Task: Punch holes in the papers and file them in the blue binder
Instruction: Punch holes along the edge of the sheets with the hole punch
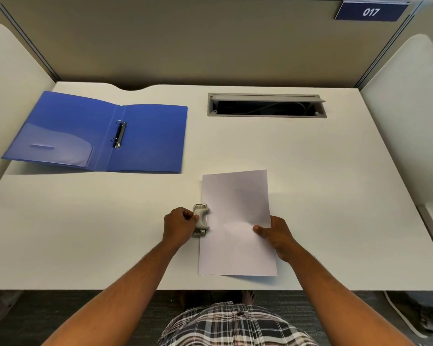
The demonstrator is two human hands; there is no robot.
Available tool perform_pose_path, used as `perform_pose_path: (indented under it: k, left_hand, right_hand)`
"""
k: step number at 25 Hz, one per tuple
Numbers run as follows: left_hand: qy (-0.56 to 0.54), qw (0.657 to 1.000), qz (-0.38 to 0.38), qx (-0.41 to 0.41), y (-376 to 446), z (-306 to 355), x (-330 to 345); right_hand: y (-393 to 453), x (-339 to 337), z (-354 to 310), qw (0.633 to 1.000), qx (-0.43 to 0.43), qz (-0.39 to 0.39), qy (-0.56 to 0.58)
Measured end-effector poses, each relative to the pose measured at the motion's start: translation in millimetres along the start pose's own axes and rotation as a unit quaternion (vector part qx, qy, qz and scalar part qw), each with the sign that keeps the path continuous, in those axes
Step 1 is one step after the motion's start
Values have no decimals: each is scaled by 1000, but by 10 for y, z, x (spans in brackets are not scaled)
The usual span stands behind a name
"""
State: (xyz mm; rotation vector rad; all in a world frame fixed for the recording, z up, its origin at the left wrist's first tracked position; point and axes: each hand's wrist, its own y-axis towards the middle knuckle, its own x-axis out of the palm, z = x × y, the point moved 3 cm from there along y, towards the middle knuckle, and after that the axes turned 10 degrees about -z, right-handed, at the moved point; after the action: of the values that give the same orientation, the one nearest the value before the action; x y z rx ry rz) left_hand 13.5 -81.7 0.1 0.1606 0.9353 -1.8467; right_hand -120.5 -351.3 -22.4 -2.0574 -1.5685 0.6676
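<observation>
We are gripping the punch with our left hand and pinching the papers with our right hand; the binder, far past our left hand, is waiting open with nothing in it.

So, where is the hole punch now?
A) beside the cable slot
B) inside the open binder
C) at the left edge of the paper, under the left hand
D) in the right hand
C: the punch sits on the left edge of the paper, gripped by the left hand; the right hand holds the paper's other side.
</observation>
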Motion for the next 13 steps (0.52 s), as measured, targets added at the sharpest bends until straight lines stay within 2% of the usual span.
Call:
perform_pose_path:
  k: [13]
  left_hand:
    - [11,1000,7,1,-11,39,13]
  right_hand:
    - [20,21,63,1000,7,-5,7]
